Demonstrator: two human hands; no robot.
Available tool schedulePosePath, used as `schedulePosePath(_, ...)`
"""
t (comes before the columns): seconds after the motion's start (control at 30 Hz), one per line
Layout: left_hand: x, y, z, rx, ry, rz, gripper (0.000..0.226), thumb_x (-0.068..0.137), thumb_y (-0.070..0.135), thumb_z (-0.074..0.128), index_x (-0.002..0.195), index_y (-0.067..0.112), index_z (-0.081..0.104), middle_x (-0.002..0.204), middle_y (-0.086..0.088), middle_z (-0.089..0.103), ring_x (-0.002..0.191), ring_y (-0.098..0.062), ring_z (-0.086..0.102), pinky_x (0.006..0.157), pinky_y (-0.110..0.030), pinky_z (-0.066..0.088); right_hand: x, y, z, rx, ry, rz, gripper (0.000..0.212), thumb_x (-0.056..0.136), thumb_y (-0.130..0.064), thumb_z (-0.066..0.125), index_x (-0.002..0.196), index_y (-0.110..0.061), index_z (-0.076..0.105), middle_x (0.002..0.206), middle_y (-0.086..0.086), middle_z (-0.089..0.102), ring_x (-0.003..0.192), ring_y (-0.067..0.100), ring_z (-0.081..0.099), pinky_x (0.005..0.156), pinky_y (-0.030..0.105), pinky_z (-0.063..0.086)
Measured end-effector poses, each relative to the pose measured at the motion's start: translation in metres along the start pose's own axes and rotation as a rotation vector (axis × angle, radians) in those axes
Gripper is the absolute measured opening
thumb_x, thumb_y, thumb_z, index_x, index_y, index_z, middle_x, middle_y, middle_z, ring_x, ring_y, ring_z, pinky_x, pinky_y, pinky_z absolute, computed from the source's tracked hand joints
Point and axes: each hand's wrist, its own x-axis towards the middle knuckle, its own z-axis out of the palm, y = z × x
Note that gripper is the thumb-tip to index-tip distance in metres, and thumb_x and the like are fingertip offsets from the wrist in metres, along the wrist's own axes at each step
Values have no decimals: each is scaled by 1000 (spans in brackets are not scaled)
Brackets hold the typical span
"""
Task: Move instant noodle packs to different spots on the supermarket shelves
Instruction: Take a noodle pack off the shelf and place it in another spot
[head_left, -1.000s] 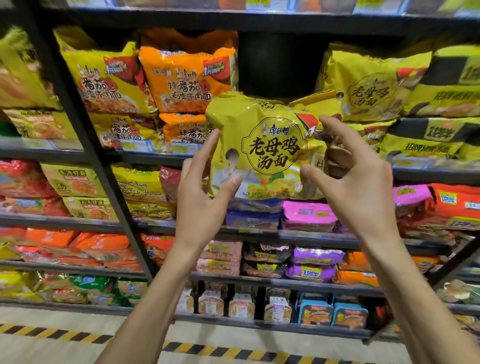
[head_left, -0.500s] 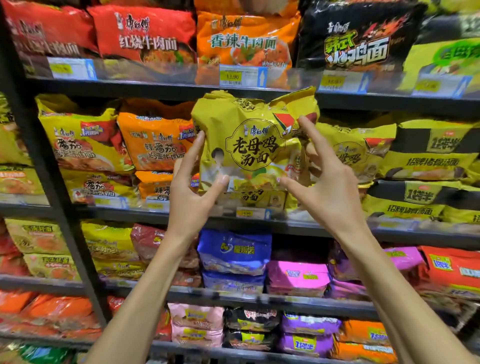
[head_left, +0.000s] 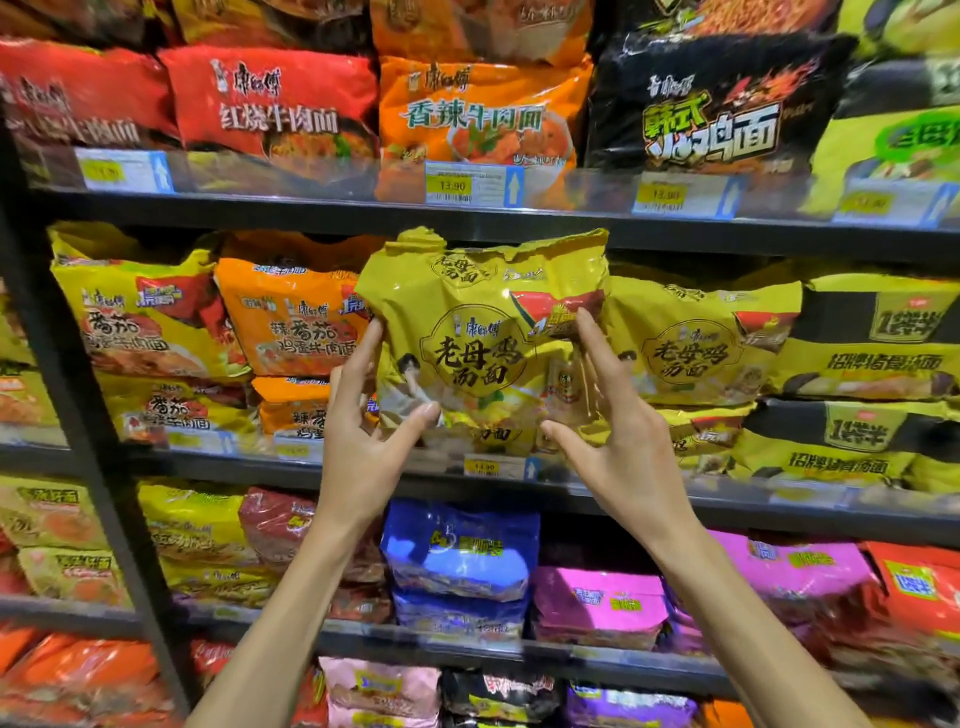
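A yellow instant noodle pack (head_left: 483, 348) with a dark round label stands upright at the front of the middle shelf (head_left: 649, 491), between an orange pack (head_left: 291, 322) and a matching yellow pack (head_left: 691, 348). My left hand (head_left: 363, 441) grips its lower left edge, thumb on the front and fingers behind. My right hand (head_left: 623, 452) holds its right side, index finger up on the red corner mark and thumb near the bottom. The pack's lower edge is hidden behind my hands and another pack beneath it.
The upper shelf (head_left: 311, 213) carries red, orange and black packs close above the held pack. Blue (head_left: 462, 551) and pink (head_left: 597, 603) packs fill the shelf below. A black upright post (head_left: 67, 389) divides the shelving on the left. Price tags line the shelf edges.
Both hands have carried the yellow pack up and inward, from in front of the shelf edge into the gap on the middle shelf. The view has tilted upward with it.
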Motion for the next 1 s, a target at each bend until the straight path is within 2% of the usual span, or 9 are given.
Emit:
schedulePosePath(0.1,6,-2,1,13,-4,21,82,79,43,75,148,60,33,148,43,36,146,-11,37,117,-58,38,3,10,5,13,-1,6,117,80,-8,82,153,-54,2,157,-30,20,144,9,36,115,19,31)
schedulePosePath(0.2,9,-7,4,25,-7,48,83,81,38,77,147,61,32,146,46,35,144,-8,39,117,-56,38,4,19,12,20,3,37,117,80,-8,82,153,-55,3,154,-34,20,141,3,36,110,6,27)
schedulePosePath(0.33,12,-17,10,19,3,35,86,82,27,77,145,64,31,144,46,35,146,-7,36,119,-57,34,6,27,22,23,22,80,114,80,-3,80,153,-52,6,154,-26,25,138,3,38,110,12,31)
schedulePosePath(0.43,18,-25,16,25,-20,34,86,85,22,80,148,55,32,142,41,37,143,1,36,121,-49,35,9,34,27,18,30,108,112,82,-3,78,155,-48,6,155,-20,28,133,-6,35,101,-1,28)
schedulePosePath(0.5,19,-31,21,29,-30,33,83,87,17,81,150,46,35,138,38,39,132,15,39,116,-31,38,9,39,31,-11,41,124,108,83,-3,78,158,-39,8,153,-18,29,126,-1,44,96,7,38)
schedulePosePath(0.6,22,-36,29,31,-35,43,83,88,16,80,149,50,35,141,39,38,135,12,39,113,-25,37,10,44,35,-48,67,144,103,84,-2,76,158,-34,11,152,-11,36,105,13,60,86,16,46)
schedulePosePath(0.73,38,-38,35,45,-29,66,79,89,10,78,151,39,37,140,32,39,130,21,37,106,-3,32,26,50,41,-97,107,132,105,83,-1,76,157,-35,10,159,-1,34,101,22,68,85,25,54)
schedulePosePath(0.87,50,-44,41,71,-55,55,77,93,10,74,151,40,33,144,40,34,133,24,32,111,-11,31,38,59,54,-116,160,99,109,81,4,76,156,-36,8,158,-6,30,135,29,51,98,33,47)
schedulePosePath(1.0,51,-53,47,119,-55,38,78,94,7,70,153,38,29,150,36,29,133,30,24,107,5,21,40,65,64,-157,179,119,113,77,7,78,155,-37,8,156,8,39,143,24,36,104,36,35)
